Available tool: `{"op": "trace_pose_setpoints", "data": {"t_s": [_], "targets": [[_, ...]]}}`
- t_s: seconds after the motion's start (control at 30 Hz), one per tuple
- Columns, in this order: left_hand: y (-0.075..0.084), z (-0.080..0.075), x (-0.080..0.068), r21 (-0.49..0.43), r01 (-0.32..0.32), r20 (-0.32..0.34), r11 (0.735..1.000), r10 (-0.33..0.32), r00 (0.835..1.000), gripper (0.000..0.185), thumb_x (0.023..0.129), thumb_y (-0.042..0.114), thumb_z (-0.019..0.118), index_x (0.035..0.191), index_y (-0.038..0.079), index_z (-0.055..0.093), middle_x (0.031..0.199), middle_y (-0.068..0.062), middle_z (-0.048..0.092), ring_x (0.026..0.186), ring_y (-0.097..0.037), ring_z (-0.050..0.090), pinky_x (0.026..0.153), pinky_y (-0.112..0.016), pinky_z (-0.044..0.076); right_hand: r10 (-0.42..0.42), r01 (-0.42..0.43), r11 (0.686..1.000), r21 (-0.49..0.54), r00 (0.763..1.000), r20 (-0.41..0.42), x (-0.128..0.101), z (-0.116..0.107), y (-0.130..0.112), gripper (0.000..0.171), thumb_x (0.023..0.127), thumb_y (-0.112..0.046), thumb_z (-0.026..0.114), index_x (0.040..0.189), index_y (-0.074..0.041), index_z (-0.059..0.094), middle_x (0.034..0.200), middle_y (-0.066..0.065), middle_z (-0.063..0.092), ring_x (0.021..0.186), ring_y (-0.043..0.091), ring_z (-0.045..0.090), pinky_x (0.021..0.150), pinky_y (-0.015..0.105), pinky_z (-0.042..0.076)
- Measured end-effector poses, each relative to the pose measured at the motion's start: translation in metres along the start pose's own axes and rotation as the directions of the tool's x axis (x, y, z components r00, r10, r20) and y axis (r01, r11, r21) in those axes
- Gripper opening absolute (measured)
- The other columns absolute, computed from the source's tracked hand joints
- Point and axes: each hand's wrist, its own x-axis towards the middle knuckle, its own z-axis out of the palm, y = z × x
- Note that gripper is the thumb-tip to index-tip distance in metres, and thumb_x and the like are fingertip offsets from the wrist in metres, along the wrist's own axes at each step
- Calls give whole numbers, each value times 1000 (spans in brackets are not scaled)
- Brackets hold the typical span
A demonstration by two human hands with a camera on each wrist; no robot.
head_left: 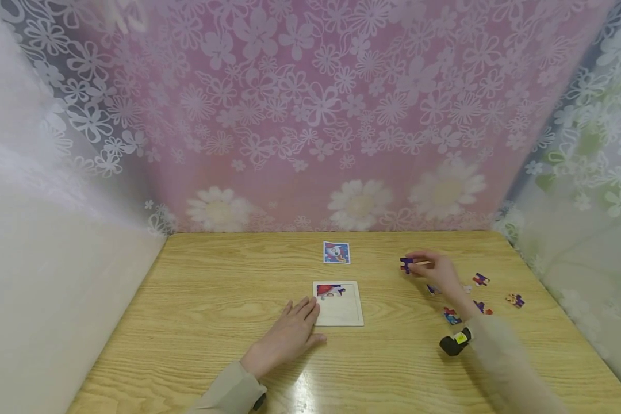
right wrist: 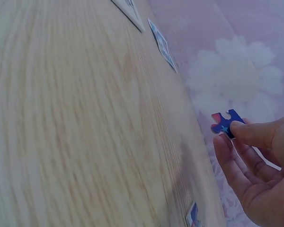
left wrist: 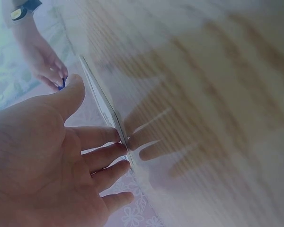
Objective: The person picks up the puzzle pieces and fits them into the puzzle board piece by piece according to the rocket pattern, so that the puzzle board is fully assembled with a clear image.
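Blue cardboard puzzle piece point(right wrist: 226, 124) is pinched between thumb and fingers point(right wrist: 248, 134) of the right hand point(head_left: 437, 270), above the wooden table point(head_left: 196, 287). To its left lies the white puzzle tray point(head_left: 341, 310); the left hand point(head_left: 290, 333), fingers straight, touches its edge.

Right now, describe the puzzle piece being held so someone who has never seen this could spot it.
On the wooden table, look right of the white puzzle tray. The right hand pinches a blue puzzle piece above the tabletop. It is the only one lifted; the loose pieces lie flat beside that hand.
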Motion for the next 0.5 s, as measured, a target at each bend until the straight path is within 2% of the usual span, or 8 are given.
{"op": "trace_pose_setpoints", "data": {"t_s": [0.1, 0.33, 0.5], "targets": [[0, 1, 0, 3, -2, -3, 1000, 2, 1000, 71, 104, 47, 51, 153, -2, 39, 162, -17, 33, 150, -34, 30, 122, -56, 25, -6, 6, 1000, 6, 1000, 12, 0, 7, -2, 37, 99, -11, 66, 132, 6, 61, 126, 31, 62, 98, 36, 72, 82, 43, 62], [-2, 4, 1, 13, -2, -4, 1000, 2, 1000, 72, 104, 48, 50, 154, -2, 38, 162, -17, 33, 151, -33, 30, 122, -55, 25, -6, 5, 999, 50, 1000, 14, 5, 22, 4, 35, 98, -9, 68, 128, 8, 64, 120, 31, 65, 90, 24, 75, 79, 38, 63], [-2, 4, 1, 2, -1, 0, 1000, 1, 1000, 72, 104, 48, 50, 154, -2, 38, 163, -17, 32, 151, -33, 29, 122, -55, 24, 1, -4, 995, 103, 1000, 26, 6, 32, -1, 34, 97, -6, 69, 126, 9, 64, 118, 32, 64, 88, 21, 75, 79, 38, 62]]}}
